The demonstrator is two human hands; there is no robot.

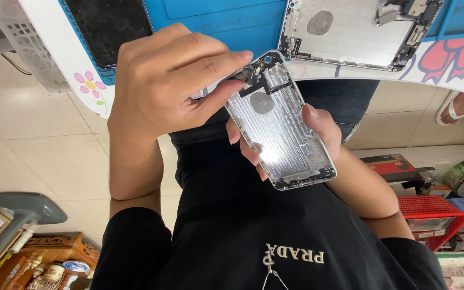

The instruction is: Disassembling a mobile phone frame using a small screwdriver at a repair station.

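Housing [277, 123] gutted, cradled in right hand [318, 126]; left hand [173, 80] pinches small part [249, 72] at top end. Second housing [345, 32] on desk [103, 96].

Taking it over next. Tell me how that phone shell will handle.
The shell is probably stiff and light: a thin, gutted metal tray. Its surface shines, so it is likely slippery. The parts at its top end, pinched by the left hand, look fragile.
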